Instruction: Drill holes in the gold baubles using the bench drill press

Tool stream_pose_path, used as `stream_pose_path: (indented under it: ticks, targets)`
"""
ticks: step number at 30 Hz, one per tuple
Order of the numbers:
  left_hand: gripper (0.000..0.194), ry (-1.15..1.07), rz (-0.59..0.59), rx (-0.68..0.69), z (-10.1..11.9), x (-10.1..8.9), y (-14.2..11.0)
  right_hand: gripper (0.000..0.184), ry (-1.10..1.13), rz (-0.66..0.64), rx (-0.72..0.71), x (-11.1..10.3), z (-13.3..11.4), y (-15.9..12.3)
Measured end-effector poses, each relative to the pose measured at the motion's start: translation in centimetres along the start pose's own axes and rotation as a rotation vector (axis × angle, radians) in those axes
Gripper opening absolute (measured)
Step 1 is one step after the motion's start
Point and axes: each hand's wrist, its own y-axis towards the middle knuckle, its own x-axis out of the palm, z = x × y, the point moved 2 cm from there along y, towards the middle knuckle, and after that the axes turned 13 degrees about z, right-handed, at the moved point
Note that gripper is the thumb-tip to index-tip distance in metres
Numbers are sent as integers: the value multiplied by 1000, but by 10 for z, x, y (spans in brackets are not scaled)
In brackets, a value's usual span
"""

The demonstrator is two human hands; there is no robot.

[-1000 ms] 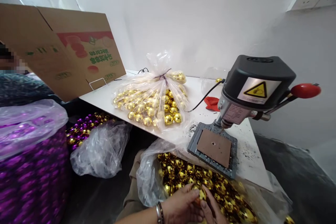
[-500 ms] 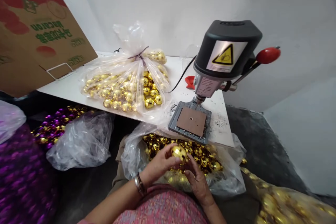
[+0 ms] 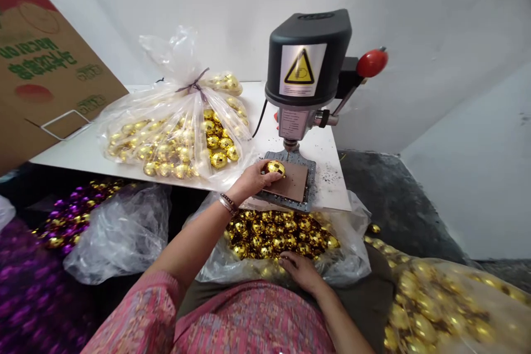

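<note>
My left hand (image 3: 252,180) pinches a shiny gold faceted ball (image 3: 275,168) between thumb and fingers. It holds the ball over the brown pad (image 3: 295,183) on the base of a small bench drill press (image 3: 307,61), just in front of and below the chuck (image 3: 291,145). My right hand (image 3: 302,271) lies at the near edge of an open clear bag (image 3: 350,257) in my lap, fingers loosely extended and touching the gold balls (image 3: 269,232) inside. Nothing shows in its grasp.
A tied clear bag (image 3: 166,121) of gold balls sits on the white table (image 3: 334,182), left of the drill. The red-knobbed lever (image 3: 372,63) sticks out right. Cardboard (image 3: 50,66) leans at left. Bags of purple balls (image 3: 37,293) and gold balls (image 3: 431,304) flank me.
My left hand has carried the gold ball forward and up from my lap to the drill base. My right hand has left the ball and dropped onto the lap bag. The view has shifted right.
</note>
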Motion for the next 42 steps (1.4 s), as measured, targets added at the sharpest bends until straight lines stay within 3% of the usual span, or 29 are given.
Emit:
stream_pose_path:
  ticks: [9, 15, 23, 29, 32, 36, 38, 42]
  targets:
    - [59, 256, 69, 76, 14, 10, 8, 50, -24, -22, 13, 1, 0, 1]
    - [60, 445, 57, 325, 18, 18, 13, 49, -47, -18, 26, -1, 0, 1]
    - [68, 185, -37, 272, -1, 26, 15, 47, -93, -13, 56, -3, -4, 0]
    - [60, 237, 20, 282, 4, 26, 9, 46, -127, -16, 6, -14, -26, -13]
    - [62, 272, 9, 230, 5, 27, 9, 45, -99, -12, -117, -41, -62, -30]
    - [63, 288, 20, 194, 6, 27, 7, 56, -8, 112, -354, -108, -128, -56]
    - [64, 284, 31, 186, 6, 28, 6, 56, 47, 310, -455, -150, -161, -64]
    - [61, 279, 34, 190, 7, 29, 4, 50, 211, 923, -612, -231, -226, -62]
